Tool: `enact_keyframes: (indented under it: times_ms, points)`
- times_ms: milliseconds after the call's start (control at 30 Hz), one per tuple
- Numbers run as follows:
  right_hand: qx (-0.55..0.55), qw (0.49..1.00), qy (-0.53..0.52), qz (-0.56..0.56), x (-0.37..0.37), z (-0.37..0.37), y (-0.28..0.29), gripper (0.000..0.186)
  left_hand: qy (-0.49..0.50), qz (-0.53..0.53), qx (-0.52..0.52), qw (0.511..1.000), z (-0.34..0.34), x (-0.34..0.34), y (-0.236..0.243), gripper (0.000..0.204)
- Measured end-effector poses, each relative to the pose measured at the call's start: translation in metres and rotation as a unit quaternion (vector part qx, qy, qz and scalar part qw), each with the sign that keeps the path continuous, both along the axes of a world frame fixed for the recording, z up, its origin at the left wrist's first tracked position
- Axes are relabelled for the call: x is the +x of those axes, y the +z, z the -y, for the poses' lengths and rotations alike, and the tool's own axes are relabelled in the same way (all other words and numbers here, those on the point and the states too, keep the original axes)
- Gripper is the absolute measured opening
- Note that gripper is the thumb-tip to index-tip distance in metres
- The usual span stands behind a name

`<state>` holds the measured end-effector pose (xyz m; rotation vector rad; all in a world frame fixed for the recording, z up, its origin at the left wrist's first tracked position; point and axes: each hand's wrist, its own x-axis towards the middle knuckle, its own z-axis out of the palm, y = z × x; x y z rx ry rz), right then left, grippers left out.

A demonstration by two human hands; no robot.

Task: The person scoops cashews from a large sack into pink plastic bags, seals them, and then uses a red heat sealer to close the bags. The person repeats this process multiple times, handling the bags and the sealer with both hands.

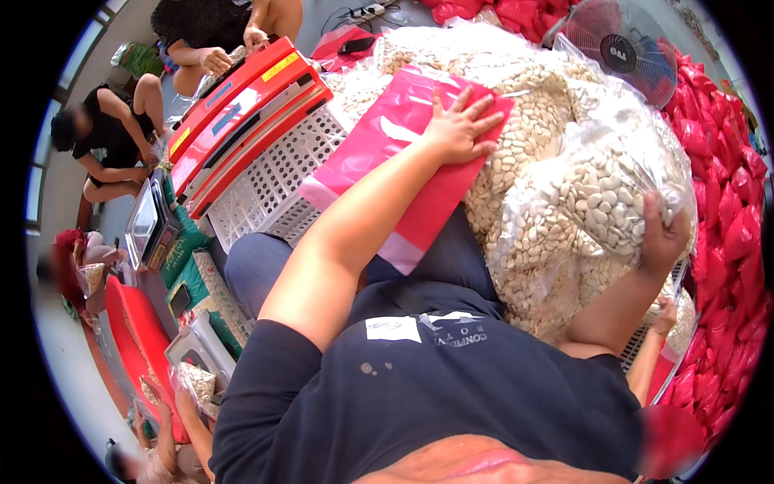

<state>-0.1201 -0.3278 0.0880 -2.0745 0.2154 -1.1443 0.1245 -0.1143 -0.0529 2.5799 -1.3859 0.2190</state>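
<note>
My left hand [463, 129] lies with its fingers spread on a flat, glossy pink plastic bag [363, 153], which rests partly over the big heap of pale flat seeds [516, 137]. At the right, my right hand [665, 234] is closed around the side of a clear plastic bag of seeds [605, 198]. This bag leans on more clear plastic and the seeds below it. My right fingers are partly hidden by shade and the bag.
A red machine [242, 121] stands by a white perforated crate [278, 169] at the left. Filled pink bags [717, 242] are piled along the right, near a fan [621, 52]. Several people work around me; a co-worker's hand [665, 315] is beside my right arm. A scale [149, 226] is farther left.
</note>
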Motion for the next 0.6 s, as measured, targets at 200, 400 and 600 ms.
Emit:
enact_keyframes:
  times_ms: [200, 400, 600]
  points:
    - [-0.063, 0.957, 0.269, -0.086, 0.015, -0.025, -0.002, 0.014, 0.261, -0.147, 0.047, 0.953, 0.06, 0.012, 0.044, 0.07]
    - [-0.103, 0.883, 0.202, -0.412, 0.037, -0.079, -0.103, 0.036, 0.25, 0.037, 0.048, 0.966, 0.017, 0.061, 0.039, 0.066]
    - [-0.125, 0.874, 0.066, -0.464, 0.031, -0.116, -0.083, 0.068, -0.02, 0.041, -0.174, 0.984, -0.106, -0.015, 0.028, 0.015]
